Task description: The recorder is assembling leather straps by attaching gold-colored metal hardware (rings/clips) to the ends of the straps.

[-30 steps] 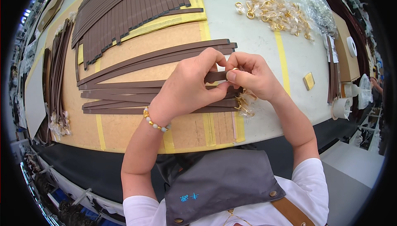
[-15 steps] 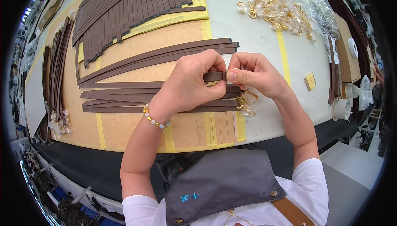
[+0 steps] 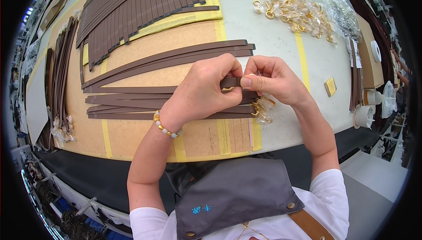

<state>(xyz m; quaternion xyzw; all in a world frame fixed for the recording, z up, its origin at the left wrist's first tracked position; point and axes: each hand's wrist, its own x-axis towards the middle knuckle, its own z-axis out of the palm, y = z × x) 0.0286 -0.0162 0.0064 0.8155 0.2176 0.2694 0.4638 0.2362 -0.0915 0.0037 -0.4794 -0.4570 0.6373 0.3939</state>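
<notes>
1. The left hand (image 3: 206, 91) and the right hand (image 3: 273, 81) meet over the middle of the workbench, both pinching the end of one brown leather strap (image 3: 230, 82). The strap's tip shows in the gap between the two thumbs; the rest runs leftward under the left hand.
2. The left hand is clenched around the strap, fingers curled over it, with a bead bracelet (image 3: 166, 125) on the wrist. The right hand grasps the strap's end between thumb and fingertips.
3. Just below the right hand lies a small cluster of gold metal clasps in clear wrapping (image 3: 263, 109), touching the ends of the straps beneath.
4. Under the hands, several more straps lie side by side in a flat row (image 3: 132, 101), and another group (image 3: 167, 57) slants above them.
5. The surface is a brown cutting board (image 3: 145, 134) marked with yellow tape (image 3: 105, 134), set on a pale tabletop (image 3: 281, 130).
6. At the far left, a fanned stack of straps (image 3: 132, 7) covers the board; at the far right, a heap of gold clasps (image 3: 294, 11) sits beside a clear plastic bag (image 3: 338, 7).
7. Along the left edge more straps (image 3: 59, 73) lie lengthwise. At the right edge stand white tape rolls (image 3: 364, 116) and a small yellow block (image 3: 330, 86).
</notes>
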